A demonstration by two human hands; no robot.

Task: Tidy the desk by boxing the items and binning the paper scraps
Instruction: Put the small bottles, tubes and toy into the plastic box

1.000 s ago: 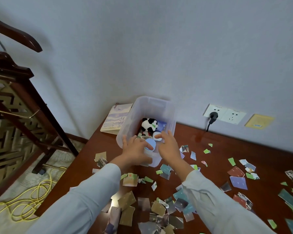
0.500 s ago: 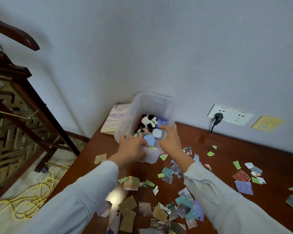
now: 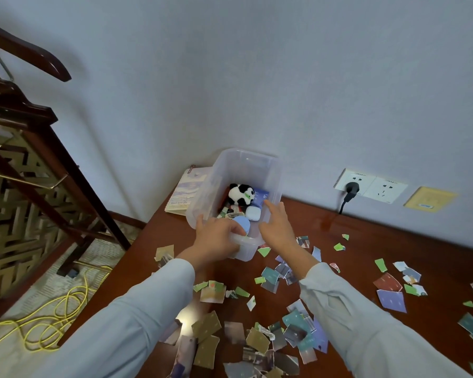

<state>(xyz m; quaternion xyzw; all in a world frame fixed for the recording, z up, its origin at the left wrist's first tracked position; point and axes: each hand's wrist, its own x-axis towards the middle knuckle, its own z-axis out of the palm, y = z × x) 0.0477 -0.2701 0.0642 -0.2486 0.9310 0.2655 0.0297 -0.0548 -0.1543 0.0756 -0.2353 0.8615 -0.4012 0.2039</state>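
Clear plastic box (image 3: 257, 170) sits at the worktop's (image 3: 366, 241) far left corner by the wall (image 3: 284, 91), holding a panda plush (image 3: 241, 193) and small items. Left hand (image 3: 216, 238) grips its near rim, fingers curled over it. Right hand (image 3: 277, 230) lies against its right wall, fingers nearly straight. Paper scraps (image 3: 271, 276) litter the worktop.

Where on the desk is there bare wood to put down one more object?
Bare wood lies along the wall between the clear box and the black plug; a smaller strip sits at the left edge, just nearer than the notebook. Paper scraps crowd the near middle and dot the right side.
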